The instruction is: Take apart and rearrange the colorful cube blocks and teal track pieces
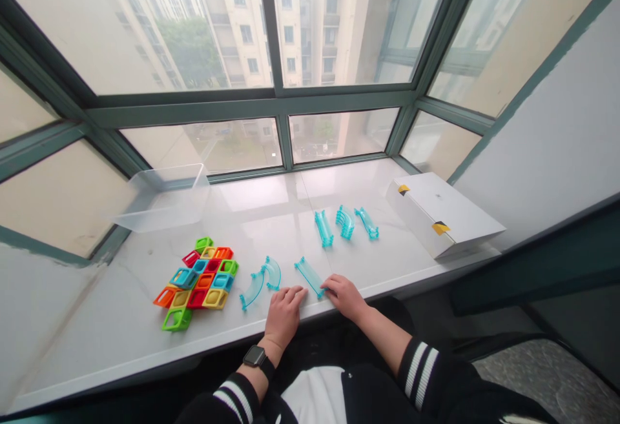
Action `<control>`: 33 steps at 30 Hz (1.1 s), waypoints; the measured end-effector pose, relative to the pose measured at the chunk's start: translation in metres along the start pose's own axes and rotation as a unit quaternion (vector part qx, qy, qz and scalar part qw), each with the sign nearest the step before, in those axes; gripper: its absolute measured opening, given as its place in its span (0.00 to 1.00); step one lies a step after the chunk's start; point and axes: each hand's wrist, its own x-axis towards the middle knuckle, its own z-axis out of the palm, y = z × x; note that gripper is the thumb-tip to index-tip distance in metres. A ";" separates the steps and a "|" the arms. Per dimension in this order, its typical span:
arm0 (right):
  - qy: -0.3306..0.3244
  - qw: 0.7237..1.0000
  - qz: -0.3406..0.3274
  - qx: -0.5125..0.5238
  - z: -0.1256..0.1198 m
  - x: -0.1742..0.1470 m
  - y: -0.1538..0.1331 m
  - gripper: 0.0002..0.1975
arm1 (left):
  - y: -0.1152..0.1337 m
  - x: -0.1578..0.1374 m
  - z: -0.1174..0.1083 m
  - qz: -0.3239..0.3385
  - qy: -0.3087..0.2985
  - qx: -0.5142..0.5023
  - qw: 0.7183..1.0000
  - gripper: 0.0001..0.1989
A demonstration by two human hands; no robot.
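A straight translucent blue track piece [310, 276] lies on the white sill in front of me. My right hand [345, 296] has its fingers closed at the near end of it. My left hand [285, 311] lies on the sill near the front edge, fingers stretched out, with nothing visible in them. Just beyond and left of that hand sit a curved blue track piece [272, 273] and another blue track piece [252, 291], their ends close together. Farther back stand a stack of straight track pieces [323, 228], a stack of curved ones [345, 222] and a third blue group [367, 223].
Colourful square plastic blocks [198, 282] with open frames lie grouped on the left. Behind them is a clear plastic bin [165, 217]. A white box [445, 211] with yellow-black tabs stands at the right. Green-framed windows [252, 101] border the sill's back.
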 end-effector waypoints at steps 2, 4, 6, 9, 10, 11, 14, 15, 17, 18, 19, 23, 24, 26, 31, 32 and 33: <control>0.025 1.000 -0.003 0.014 0.003 -0.002 0.000 0.15 | 0.000 0.002 -0.001 -0.008 -0.007 -0.008 1.000 0.25; 0.051 0.998 -0.004 0.032 0.004 -0.004 -0.001 0.15 | 0.000 0.005 -0.002 -0.019 -0.009 -0.027 0.999 0.23; 0.076 0.996 -0.003 0.048 0.001 -0.005 -0.002 0.14 | 0.004 0.010 -0.003 -0.026 -0.003 -0.070 0.997 0.21; 0.110 0.992 0.000 0.059 -0.009 -0.005 -0.004 0.13 | 0.020 0.022 -0.006 -0.045 0.025 -0.169 0.984 0.18; 0.121 0.991 0.001 0.061 -0.013 -0.003 -0.005 0.12 | 0.027 0.028 -0.008 -0.058 0.036 -0.200 0.977 0.17; 0.134 0.989 0.002 0.061 -0.019 0.000 -0.005 0.12 | 0.034 0.035 -0.010 -0.071 0.045 -0.228 0.970 0.17; 0.177 0.983 0.005 0.056 -0.036 0.013 -0.005 0.12 | 0.052 0.057 -0.015 -0.100 0.051 -0.296 0.948 0.17; 0.189 0.981 0.007 0.051 -0.041 0.019 -0.004 0.12 | 0.056 0.065 -0.017 -0.105 0.049 -0.316 0.942 0.17; 0.204 0.978 0.010 0.037 -0.051 0.031 -0.001 0.12 | 0.060 0.080 -0.018 -0.115 0.045 -0.346 0.930 0.18; 0.207 0.978 0.011 0.030 -0.056 0.037 0.000 0.13 | 0.059 0.087 -0.018 -0.120 0.043 -0.356 0.926 0.18; 0.209 0.978 0.011 0.024 -0.060 0.043 0.001 0.13 | 0.059 0.093 -0.018 -0.125 0.041 -0.363 0.922 0.19; 0.211 0.977 0.017 0.004 -0.069 0.064 0.004 0.15 | 0.052 0.114 -0.014 -0.123 0.026 -0.372 0.920 0.21; 0.209 0.978 0.023 -0.002 -0.071 0.069 0.005 0.15 | 0.050 0.118 -0.013 -0.121 0.022 -0.373 0.920 0.22; 0.201 0.979 0.041 -0.017 -0.072 0.079 0.006 0.15 | 0.047 0.126 -0.011 -0.124 0.014 -0.371 0.920 0.22; 0.170 0.979 0.094 -0.068 -0.072 0.103 0.006 0.16 | 0.037 0.148 -0.005 -0.171 -0.004 -0.367 0.914 0.25; 0.164 0.978 0.104 -0.076 -0.072 0.107 0.006 0.16 | 0.036 0.152 -0.004 -0.184 -0.009 -0.369 0.911 0.26; 0.159 0.977 0.112 -0.084 -0.071 0.111 0.007 0.16 | 0.034 0.155 -0.002 -0.198 -0.014 -0.374 0.906 0.26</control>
